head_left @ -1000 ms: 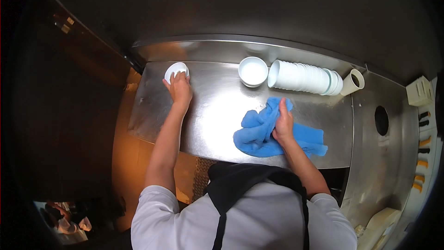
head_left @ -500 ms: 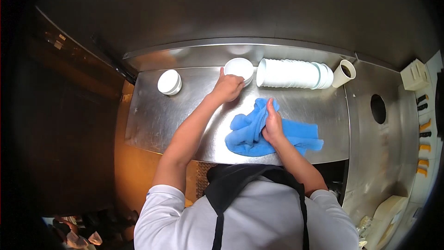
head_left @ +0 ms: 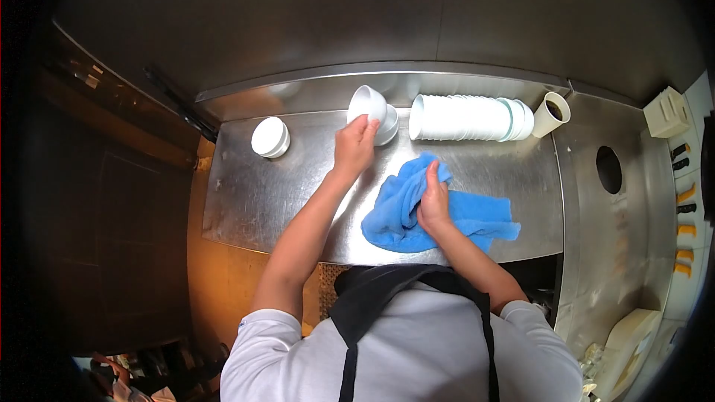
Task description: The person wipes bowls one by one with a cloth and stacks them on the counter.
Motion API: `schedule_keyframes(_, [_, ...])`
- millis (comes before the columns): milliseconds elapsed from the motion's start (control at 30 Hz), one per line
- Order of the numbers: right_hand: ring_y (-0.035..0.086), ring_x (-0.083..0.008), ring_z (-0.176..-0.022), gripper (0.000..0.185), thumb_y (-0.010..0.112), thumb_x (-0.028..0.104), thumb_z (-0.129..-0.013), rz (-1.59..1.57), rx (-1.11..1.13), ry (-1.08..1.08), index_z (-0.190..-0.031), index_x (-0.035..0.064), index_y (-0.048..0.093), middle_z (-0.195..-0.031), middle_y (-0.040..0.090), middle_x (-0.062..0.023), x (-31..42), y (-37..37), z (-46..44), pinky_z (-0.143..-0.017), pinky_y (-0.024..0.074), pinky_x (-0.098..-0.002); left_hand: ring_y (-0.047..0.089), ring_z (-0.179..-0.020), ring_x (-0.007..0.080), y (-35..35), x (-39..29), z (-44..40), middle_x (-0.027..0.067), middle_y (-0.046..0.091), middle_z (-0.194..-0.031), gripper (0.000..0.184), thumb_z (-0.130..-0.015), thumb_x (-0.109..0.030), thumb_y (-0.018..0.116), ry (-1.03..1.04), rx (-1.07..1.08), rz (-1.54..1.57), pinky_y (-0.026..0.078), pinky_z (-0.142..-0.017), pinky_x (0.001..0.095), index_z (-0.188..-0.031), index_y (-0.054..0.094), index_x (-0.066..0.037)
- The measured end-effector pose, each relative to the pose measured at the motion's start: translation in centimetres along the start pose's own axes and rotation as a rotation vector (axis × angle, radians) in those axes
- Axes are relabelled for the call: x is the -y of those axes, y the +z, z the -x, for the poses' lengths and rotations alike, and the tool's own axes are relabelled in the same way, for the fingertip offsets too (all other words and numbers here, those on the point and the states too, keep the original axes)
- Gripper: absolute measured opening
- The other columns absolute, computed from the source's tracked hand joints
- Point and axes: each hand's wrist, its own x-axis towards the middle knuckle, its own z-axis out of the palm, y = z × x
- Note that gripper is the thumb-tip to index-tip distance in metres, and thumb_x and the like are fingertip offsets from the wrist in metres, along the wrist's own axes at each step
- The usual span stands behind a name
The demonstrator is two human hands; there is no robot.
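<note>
At the left of the metal counter (head_left: 238, 201), a short white stack (head_left: 270, 138) is set down by itself, well apart from either hand. Farther right, a white bowl (head_left: 366, 103) is held tilted by the left hand (head_left: 354, 145). Its near, lower side is gripped by closed fingers, with the thumb pressed on the right; most of the bowl is left showing beyond the fingertips, toward the back wall. Just to the right, a second bowl (head_left: 388, 131) is partly hidden behind it; whether the two are touching cannot be told. Nearer the apron (head_left: 387, 294), a blue cloth (head_left: 398, 212) is spread in folds on the counter. A bunched part of it is clasped in the right hand (head_left: 434, 205), the thumb pointed away from the body; the other fingers are largely covered by the cloth. Behind the cloth, a row of nested tubs (head_left: 465, 117) is laid on its side along the back. Just beside its right end, a tilted cup (head_left: 550, 115) with dark contents is seen. Farther right, a round hole (head_left: 608, 170) is cut in the next surface
</note>
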Motion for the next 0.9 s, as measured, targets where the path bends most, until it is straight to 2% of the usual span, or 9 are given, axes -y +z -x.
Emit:
schedule_keyframes(67, [0.059,-0.0174,-0.101,0.052,0.043,0.048,-0.101,0.125,-0.005,-0.078,-0.115,-0.0011,0.056,-0.11,0.062,-0.01,-0.3,0.1,-0.1,-0.089,0.0471,-0.0316,0.056,-0.056,0.0349,-1.0,-1.0,1.1,0.0197,0.056,-0.063,0.03,-0.096,-0.022,0.053,0.038,-0.131,0.009,0.041,-0.053,0.0412,-0.078,0.057,0.001])
schedule_keyframes(267, [0.054,-0.0125,-0.078,0.048,0.041,0.042,-0.103,0.712,0.324,-0.947,-0.095,-0.0013,0.06,-0.086,0.062,-0.0081,2.5,7.3,0.9,-0.07,0.045,-0.0304,0.057,-0.062,0.0275,1.0,-1.4,7.7,0.0181,0.058,-0.069,0.032,-0.099,-0.025,0.047,0.052,-0.243,0.154,0.044,-0.058,0.0395,-0.083,0.059,0.0])
schedule_keyframes(333, [0.054,-0.0136,-0.074,0.047,0.042,0.041,-0.102,0.461,0.381,-0.524,-0.092,-0.0008,0.06,-0.081,0.062,-0.0087,3.1,8.3,-0.3,-0.068,0.0452,-0.0312,0.056,-0.063,0.0229,-0.2,-2.7,7.9,0.0144,0.058,-0.068,0.034,-0.101,-0.026,0.045,-0.132,-0.222,0.271,0.045,-0.061,0.037,-0.083,0.059,0.001])
schedule_keyframes(433, [0.058,-0.021,-0.095,0.045,0.044,0.033,-0.101,0.575,0.489,-0.067,-0.123,-0.0051,0.055,-0.106,0.063,-0.0155,2.0,6.8,-1.1,-0.089,0.0454,-0.034,0.053,-0.072,0.0087,-1.4,-2.9,7.7,0.0023,0.061,-0.078,0.035,-0.104,-0.027,0.042,-0.362,-0.308,0.523,0.045,-0.067,0.0266,-0.089,0.06,-0.001])
schedule_keyframes(533, [0.029,-0.0389,-0.14,0.051,0.043,0.029,-0.1,0.558,0.445,-0.79,-0.136,-0.0067,0.041,-0.141,0.046,-0.0244,-0.8,9.1,3.8,-0.115,0.019,-0.0443,0.054,-0.066,0.0153,-1.8,-1.2,6.6,0.0098,0.062,-0.073,0.032,-0.101,-0.023,0.045,-0.437,-0.346,0.51,0.045,-0.063,0.0328,-0.085,0.058,0.001])
schedule_keyframes(633, [0.04,-0.039,-0.133,0.048,0.044,0.03,-0.1,0.897,0.519,-0.897,-0.131,-0.007,0.048,-0.134,0.051,-0.0248,1.8,9.3,1.9,-0.111,0.0272,-0.0433,0.056,-0.066,0.0164,-1.8,0.2,8.9,0.0118,0.064,-0.074,0.031,-0.101,-0.023,0.046,-0.231,-0.141,0.324,0.044,-0.062,0.0337,-0.087,0.059,0.001])
schedule_keyframes(667, [0.055,-0.0305,-0.117,0.046,0.047,0.035,-0.1,0.765,0.473,-0.635,-0.12,-0.005,0.057,-0.121,0.061,-0.0192,2.4,9.7,1.1,-0.101,0.0399,-0.0376,0.059,-0.066,0.0188,-2.1,-0.4,9.0,0.0099,0.065,-0.076,0.029,-0.1,-0.02,0.048,-0.216,-0.126,0.353,0.047,-0.063,0.0333,-0.085,0.06,0.001])
schedule_keyframes(767, [0.062,-0.0188,-0.093,0.043,0.051,0.039,-0.099,0.406,0.675,0.015,-0.107,-0.0017,0.064,-0.101,0.067,-0.0096,5.6,9.5,-1.1,-0.084,0.0475,-0.0318,0.063,-0.077,0.0139,-4.6,-2.7,8.0,0.0059,0.068,-0.091,0.026,-0.099,-0.021,0.051,-0.451,-0.156,0.867,0.052,-0.07,0.0283,-0.099,0.064,0.001])
schedule_keyframes(900, [0.059,-0.0122,-0.085,0.038,0.056,0.037,-0.098,0.356,0.402,0.004,-0.102,-0.0001,0.066,-0.09,0.066,-0.0044,4.1,9.9,0.5,-0.076,0.0476,-0.0284,0.065,-0.089,0.0229,-3.8,2.0,5.9,0.0174,0.064,-0.106,0.025,-0.095,-0.017,0.052,-0.762,-0.389,1.251,0.053,-0.079,0.0332,-0.107,0.06,0.004])
